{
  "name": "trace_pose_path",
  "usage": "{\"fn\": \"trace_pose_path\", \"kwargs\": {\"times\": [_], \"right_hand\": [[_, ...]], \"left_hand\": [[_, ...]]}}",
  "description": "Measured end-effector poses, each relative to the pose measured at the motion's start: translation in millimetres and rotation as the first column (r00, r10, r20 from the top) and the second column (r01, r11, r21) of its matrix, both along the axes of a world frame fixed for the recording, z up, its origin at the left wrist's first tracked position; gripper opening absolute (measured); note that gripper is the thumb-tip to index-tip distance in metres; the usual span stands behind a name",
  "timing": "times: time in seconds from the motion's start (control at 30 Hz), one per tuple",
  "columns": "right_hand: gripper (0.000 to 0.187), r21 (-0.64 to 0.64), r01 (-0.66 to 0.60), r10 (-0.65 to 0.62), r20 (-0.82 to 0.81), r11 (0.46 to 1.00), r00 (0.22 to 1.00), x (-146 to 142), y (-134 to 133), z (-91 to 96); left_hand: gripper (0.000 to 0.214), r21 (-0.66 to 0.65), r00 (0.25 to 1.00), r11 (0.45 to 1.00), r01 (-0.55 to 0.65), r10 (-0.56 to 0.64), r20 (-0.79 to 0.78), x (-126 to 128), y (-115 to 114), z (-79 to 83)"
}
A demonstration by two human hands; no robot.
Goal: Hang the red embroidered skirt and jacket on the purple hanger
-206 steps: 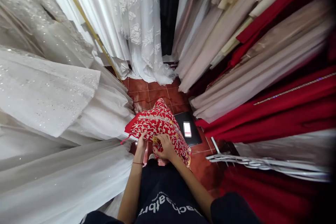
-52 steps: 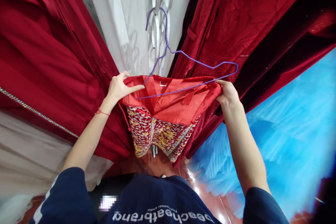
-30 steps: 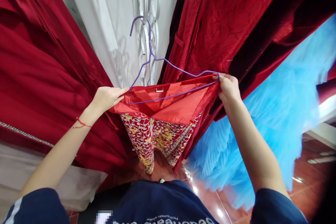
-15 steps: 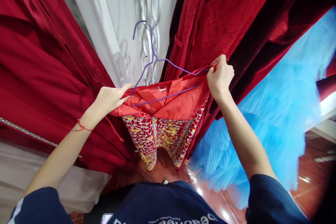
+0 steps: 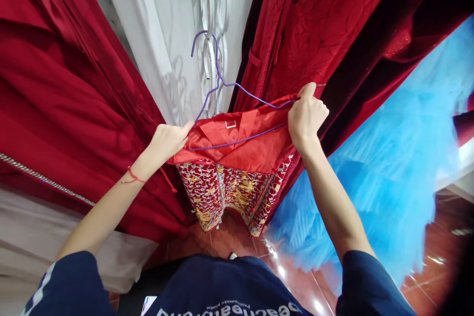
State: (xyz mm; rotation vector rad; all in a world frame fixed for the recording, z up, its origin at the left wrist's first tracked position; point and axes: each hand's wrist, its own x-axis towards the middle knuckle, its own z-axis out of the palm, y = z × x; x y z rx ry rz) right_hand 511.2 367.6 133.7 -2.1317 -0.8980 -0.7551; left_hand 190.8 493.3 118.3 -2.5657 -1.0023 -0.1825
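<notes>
A red embroidered skirt (image 5: 229, 192) with gold and white patterns hangs open at its waist, showing a plain red lining (image 5: 244, 145). A purple wire hanger (image 5: 222, 89) sits in the waist opening, its hook up against a white ornate grille (image 5: 213, 24). My left hand (image 5: 168, 140) pinches the left end of the waistband beside the hanger's left tip. My right hand (image 5: 306, 116) is closed round the right end of the waistband together with the hanger's right corner.
Dark red velvet garments (image 5: 314, 34) hang at the right, plain red gowns (image 5: 55, 98) at the left with a rhinestone strip (image 5: 44, 180). A blue tulle dress (image 5: 388, 168) fills the right side. Glossy red floor tiles (image 5: 296, 276) lie below.
Long ago I crouched folding the skirt on the floor among white gowns. Over the last second my right hand rose and closed over the hanger's right corner; both hands drew slightly closer together.
</notes>
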Motion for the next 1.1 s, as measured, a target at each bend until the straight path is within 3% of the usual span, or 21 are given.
{"fn": "trace_pose_path", "kwargs": {"times": [0.1, 0.2, 0.33, 0.43, 0.57, 0.73, 0.87, 0.93, 1.0, 1.03, 1.1], "right_hand": [[0.036, 0.055, -0.067, 0.069, -0.039, 0.996, 0.997, -6, 8, -4.4], [0.038, 0.134, -0.213, 0.218, -0.022, 0.968, 0.976, -22, 20, -12.7], [0.038, 0.267, -0.389, 0.399, 0.021, 0.881, 0.917, -58, 34, -28.3], [0.031, 0.287, -0.518, 0.537, 0.017, 0.806, 0.844, -83, 38, -42.8], [0.022, 0.166, -0.66, 0.665, 0.029, 0.733, 0.746, -92, 34, -58.5], [0.024, 0.033, -0.716, 0.716, -0.024, 0.698, 0.697, -65, 17, -54.9], [0.034, 0.044, -0.7, 0.7, -0.082, 0.713, 0.709, -39, 1, -45.3], [0.037, -0.025, -0.722, 0.719, -0.07, 0.692, 0.691, -26, -4, -44.4], [0.042, -0.149, -0.728, 0.732, -0.035, 0.669, 0.68, -15, -9, -46.6], [0.044, -0.212, -0.716, 0.731, -0.011, 0.666, 0.683, -11, -10, -48.5], [0.046, -0.312, -0.65, 0.694, 0.048, 0.693, 0.718, -8, -11, -53.1]], "left_hand": [[0.05, 0.012, 1.0, 1.0, -0.013, 0.013, 0.0, 4, -4, -1.8], [0.05, 0.036, 0.999, 0.998, -0.05, 0.05, 0.008, 8, -10, -3.9], [0.054, 0.047, 0.993, 0.993, -0.104, 0.102, 0.052, 5, -14, -5.9], [0.054, 0.05, 0.989, 0.992, -0.114, 0.109, 0.1, -5, -10, -7.9], [0.05, 0.012, 0.94, 0.988, -0.153, 0.142, 0.309, -16, -6, -14.3], [0.062, -0.081, 0.783, 0.972, -0.223, 0.228, 0.578, -24, -7, -19.6], [0.061, -0.129, 0.658, 0.988, -0.085, 0.153, 0.737, -35, 8, -32.9], [0.051, -0.126, 0.554, 0.992, -0.007, 0.108, 0.825, -39, 18, -45.0], [0.043, -0.122, 0.453, 0.993, -0.011, 0.113, 0.884, -42, 25, -55.0], [0.038, -0.131, 0.434, 0.99, -0.049, 0.139, 0.89, -42, 27, -57.6], [0.03, -0.174, 0.482, 0.971, -0.166, 0.234, 0.845, -42, 26, -56.3]]}}
